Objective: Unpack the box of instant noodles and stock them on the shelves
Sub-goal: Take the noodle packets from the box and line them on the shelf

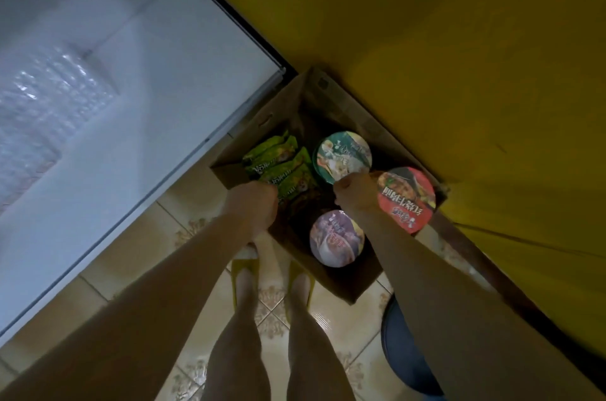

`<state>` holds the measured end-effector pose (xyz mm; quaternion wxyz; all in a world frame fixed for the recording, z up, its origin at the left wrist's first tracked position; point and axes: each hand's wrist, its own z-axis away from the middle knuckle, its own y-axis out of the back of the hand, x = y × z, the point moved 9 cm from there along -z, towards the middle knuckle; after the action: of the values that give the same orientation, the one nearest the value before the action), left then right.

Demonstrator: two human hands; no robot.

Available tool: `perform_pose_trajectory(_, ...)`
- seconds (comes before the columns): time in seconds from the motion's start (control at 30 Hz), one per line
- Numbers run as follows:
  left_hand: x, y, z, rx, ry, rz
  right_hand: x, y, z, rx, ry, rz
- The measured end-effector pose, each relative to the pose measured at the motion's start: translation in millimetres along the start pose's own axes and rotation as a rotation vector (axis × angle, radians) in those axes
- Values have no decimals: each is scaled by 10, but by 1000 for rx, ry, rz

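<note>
- Cardboard box point(342, 281) of instant noodles stands open on the tiled floor point(183, 213), wedged between the white shelf point(147, 105) and the yellow wall point(426, 40). With so little room, an elbow could easily knock the wall on the way up.
- Red-lidded bowl point(406, 199) sits over the box's right edge, and the right hand point(355, 192) is curled against its rim, seemingly holding it from one side. A one-sided grip on a wide, light bowl may let it tip and fall back onto the other stock.
- Green-lidded bowl point(342, 154) at the far side and purple-lidded bowl point(337, 238) at the near corner lie just beside that hand. A dropped bowl could dent their film lids.
- Green packets point(278, 164) are stacked along the left side. The left hand point(254, 204) is closed at their near end, by the box's left edge. Its fingers are hidden, so I cannot tell whether it pinches a packet or the cardboard. Squeezing a packet hard would crush the noodles.
- Feet in yellow slippers point(242, 272) stand right at the near corner of the box. Stepping toward the shelf could kick or trip on it.
</note>
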<state>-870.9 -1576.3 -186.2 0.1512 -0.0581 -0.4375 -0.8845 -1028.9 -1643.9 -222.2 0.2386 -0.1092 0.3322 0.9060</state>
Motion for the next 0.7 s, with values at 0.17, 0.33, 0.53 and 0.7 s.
perform_pose_trajectory(0.17,-290,-475,-711,-28,15,11,140,-588,-521,-53,19,44)
perform_pose_trajectory(0.33,-478,-997,-1321,-167,58,-65,282,-1162,-1097,-86,-10,11)
perform_pose_trajectory(0.53,-644,-1489,-1783,-277,100,-96,509,-1658,-1532,-117,-117,-57)
perform_pose_trajectory(0.7,-779,-1798,-1924,-340,149,-116,581,-1946,-1773,-134,-208,-161)
